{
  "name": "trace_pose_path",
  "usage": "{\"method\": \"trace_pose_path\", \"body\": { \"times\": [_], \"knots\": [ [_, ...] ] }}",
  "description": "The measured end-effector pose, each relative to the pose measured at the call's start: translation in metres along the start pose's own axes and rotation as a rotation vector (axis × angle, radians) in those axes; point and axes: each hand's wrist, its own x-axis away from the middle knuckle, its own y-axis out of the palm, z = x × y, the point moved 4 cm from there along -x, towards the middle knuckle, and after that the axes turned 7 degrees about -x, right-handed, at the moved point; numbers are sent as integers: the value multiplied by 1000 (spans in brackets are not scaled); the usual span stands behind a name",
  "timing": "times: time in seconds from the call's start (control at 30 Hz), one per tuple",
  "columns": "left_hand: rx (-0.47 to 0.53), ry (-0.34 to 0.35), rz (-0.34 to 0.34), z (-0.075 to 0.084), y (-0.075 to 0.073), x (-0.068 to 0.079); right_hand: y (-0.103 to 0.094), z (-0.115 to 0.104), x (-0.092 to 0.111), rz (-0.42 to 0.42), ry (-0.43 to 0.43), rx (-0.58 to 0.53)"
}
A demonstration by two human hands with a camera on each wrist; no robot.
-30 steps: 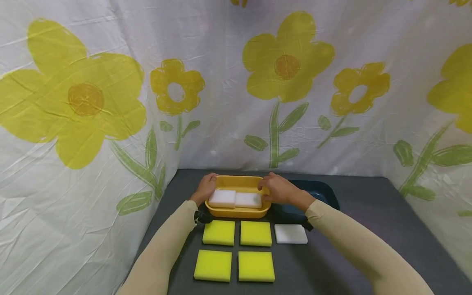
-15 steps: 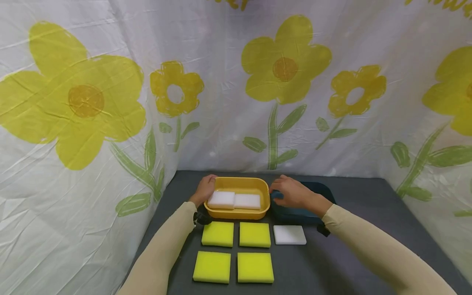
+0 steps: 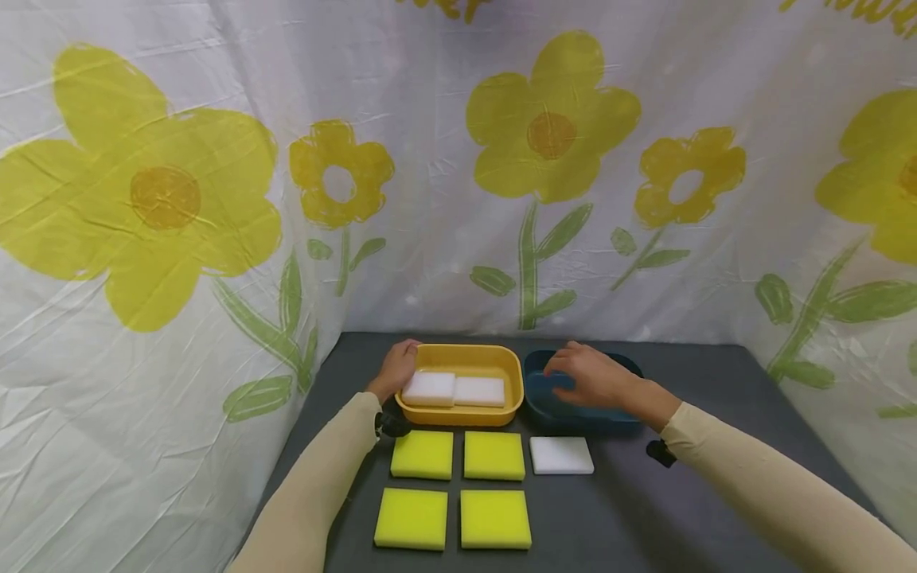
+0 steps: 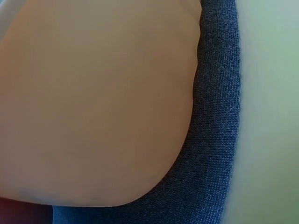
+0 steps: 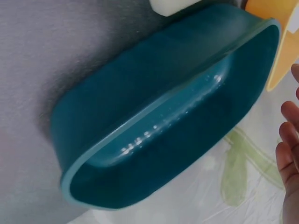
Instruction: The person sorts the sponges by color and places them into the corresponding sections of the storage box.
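Observation:
My left hand (image 3: 397,371) grips the left rim of a yellow plastic tub (image 3: 462,416). Side by side in that tub lie two white sponge blocks (image 3: 428,387). Over a dark teal tub (image 3: 537,407), just to the right, hovers my right hand (image 3: 591,376), fingers loosely bent and holding nothing. The right wrist view looks into the teal tub (image 5: 140,105), whose inside is bare, with my right fingertips (image 5: 289,135) at the frame's right edge. Skin of the left hand (image 4: 98,102) fills most of the left wrist view, hiding its fingers.
In front of the tubs, several yellow sponges (image 3: 423,455) lie in two rows on the dark grey table (image 3: 680,493). A white sponge block (image 3: 562,455) lies right of the back row. A flower-printed white curtain (image 3: 430,239) encloses the back and sides.
My right hand has drawn back from the yellow tub's right side and moved right, over the teal tub. The left hand stays at the yellow tub's left rim.

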Motion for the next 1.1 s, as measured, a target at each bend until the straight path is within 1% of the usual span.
{"method": "trace_pose_path", "body": {
  "times": [0.2, 0.43, 0.67, 0.8, 0.93, 1.1],
  "knots": [
    [-1, -3, -5, 0, -2, -1, -2, -2, 13, -17, -16, 3],
    [-4, -2, -14, -1, -1, -2, -3, -6, 32, -58, -2, -21],
    [-16, -1, -7, -2, 0, -4, -3, -12, 48, -72, -1, -25],
    [-19, 6, -12, -3, 0, -4, -1, -17, 58, -86, -5, -37],
    [-2, -1, -17, -3, -1, -5, 4, -20, 66, -87, -10, -51],
    [4, -6, -17, -2, -1, -4, 11, -24, 72, -90, -8, -112]
  ]
}}
